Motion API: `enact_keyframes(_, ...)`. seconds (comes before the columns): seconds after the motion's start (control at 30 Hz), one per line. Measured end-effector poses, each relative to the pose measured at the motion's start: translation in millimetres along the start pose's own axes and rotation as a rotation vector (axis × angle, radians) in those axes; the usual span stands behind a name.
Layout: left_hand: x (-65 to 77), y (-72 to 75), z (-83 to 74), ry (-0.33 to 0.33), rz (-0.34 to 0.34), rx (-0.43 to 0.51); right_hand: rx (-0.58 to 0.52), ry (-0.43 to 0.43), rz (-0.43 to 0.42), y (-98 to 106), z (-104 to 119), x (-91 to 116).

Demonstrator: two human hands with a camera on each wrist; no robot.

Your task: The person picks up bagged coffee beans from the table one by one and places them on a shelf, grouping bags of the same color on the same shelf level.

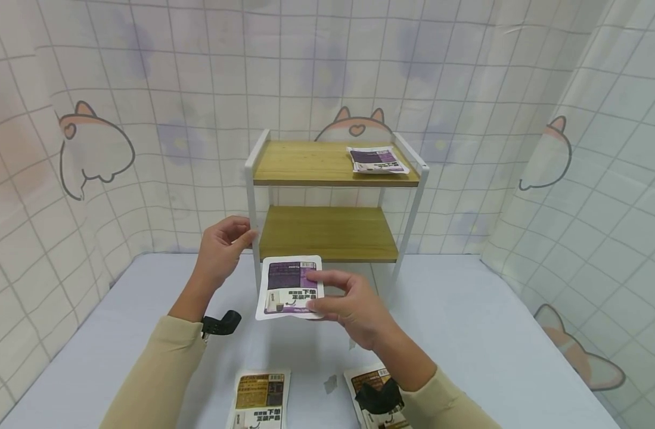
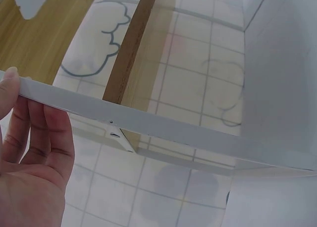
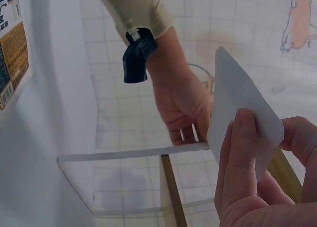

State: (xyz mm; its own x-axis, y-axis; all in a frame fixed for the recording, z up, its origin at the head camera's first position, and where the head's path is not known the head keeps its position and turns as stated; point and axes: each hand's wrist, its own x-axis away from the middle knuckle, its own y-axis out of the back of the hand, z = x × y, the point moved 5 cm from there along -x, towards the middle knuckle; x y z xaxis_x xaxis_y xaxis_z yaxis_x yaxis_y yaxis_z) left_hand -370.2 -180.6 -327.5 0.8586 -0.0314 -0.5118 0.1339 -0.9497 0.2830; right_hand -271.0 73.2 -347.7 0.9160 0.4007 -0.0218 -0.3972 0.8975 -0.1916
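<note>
My left hand (image 1: 222, 244) grips the left front post of a two-tier shelf (image 1: 327, 235) with white frame and wooden boards; in the left wrist view, thumb and fingers (image 2: 37, 133) lie on either side of the white post (image 2: 163, 133). A flat white pouch with a purple printed label (image 1: 292, 286) is pinched by its right edge in my right hand (image 1: 354, 307), in front of the lower board. In the right wrist view the pouch's plain white side (image 3: 240, 108) shows. More purple pouches (image 1: 378, 159) lie stacked at the right of the top board.
Two pouches with brown-yellow labels lie on the white table (image 1: 445, 345) near its front: a left pouch (image 1: 260, 399) and a right pouch (image 1: 367, 381) partly hidden by the right wrist's black strap (image 1: 379, 398). A patterned curtain (image 1: 198, 89) surrounds the back and sides.
</note>
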Motion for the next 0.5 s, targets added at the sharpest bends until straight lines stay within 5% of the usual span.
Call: enact_keyframes(0.5, -0.1, -0.6, -0.5, -0.003, 0.012, 0.039, 0.026, 0.039, 0.016, -1.4, 20.8, 4.5)
